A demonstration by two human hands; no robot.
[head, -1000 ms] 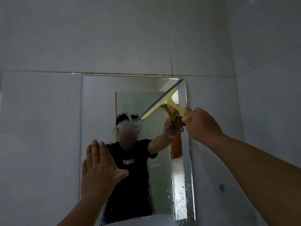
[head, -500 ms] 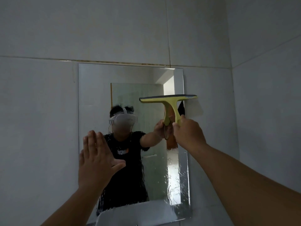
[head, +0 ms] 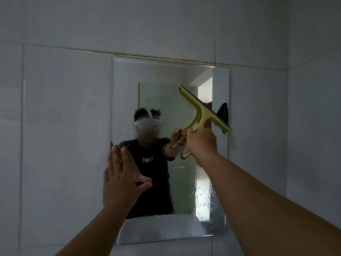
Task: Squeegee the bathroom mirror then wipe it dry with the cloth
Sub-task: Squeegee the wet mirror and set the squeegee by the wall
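Tiles (head: 60, 115) in pale grey cover the wall, with a darkened grout line running just above the mirror (head: 156, 74). That mirror is a tall rectangle fixed flat to the wall; its upper part looks clean, while water drops and streaks cover the lower right and bead along the left edge. It reflects a person in a black shirt wearing a white headset.

Both bare forearms reach up from the bottom of the view. Against the mirror's lower left edge the left hand (head: 121, 182) is flat, fingers straight and together, thumb spread.

Over the upper right of the glass the right hand (head: 202, 143) is curled round the squeegee (head: 203, 109) handle. This yellow squeegee is tilted, its dark blade running from upper left down to the mirror's right edge, and a loop at the handle's end shows below the fist.
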